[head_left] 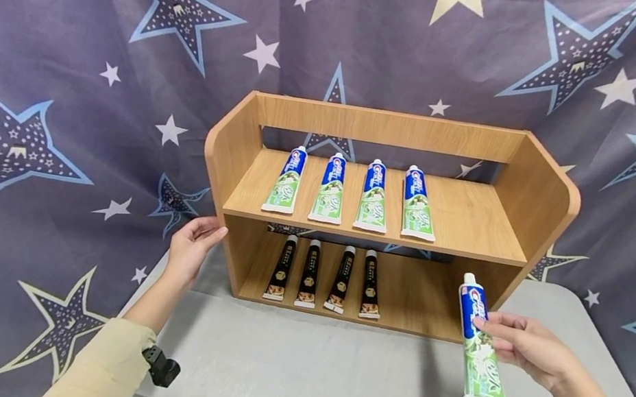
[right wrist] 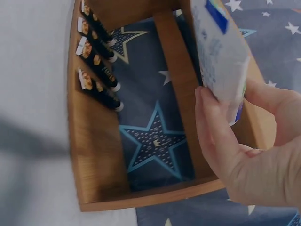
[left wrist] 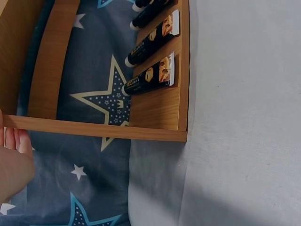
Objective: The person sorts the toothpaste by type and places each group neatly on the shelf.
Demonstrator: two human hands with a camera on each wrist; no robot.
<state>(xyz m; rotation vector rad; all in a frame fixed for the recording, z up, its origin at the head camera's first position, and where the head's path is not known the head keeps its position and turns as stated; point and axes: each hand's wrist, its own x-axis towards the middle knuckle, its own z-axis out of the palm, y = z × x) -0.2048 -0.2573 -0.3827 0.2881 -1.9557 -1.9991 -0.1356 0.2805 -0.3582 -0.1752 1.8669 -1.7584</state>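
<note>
My right hand [head_left: 532, 347] pinches a blue, white and green toothpaste tube [head_left: 482, 363], thumb across its front, cap end up. It is held in front of the shelf's lower right end. In the right wrist view the tube's pale back [right wrist: 221, 56] faces the camera, with the fingers [right wrist: 216, 127] against it. My left hand [head_left: 195, 245] grips the front edge of the wooden shelf's left side panel [head_left: 233, 143], thumb at the edge and fingers along the outer side. On the top board lie several matching toothpaste tubes [head_left: 330, 190] in a row, caps toward the back.
Several black toothpaste tubes [head_left: 309, 273] lie in a row on the lower board [head_left: 420, 305], left of its bare right part. The two-tier shelf stands on a grey-covered table [head_left: 314, 378]. Behind it hangs a star-patterned curtain [head_left: 99, 39].
</note>
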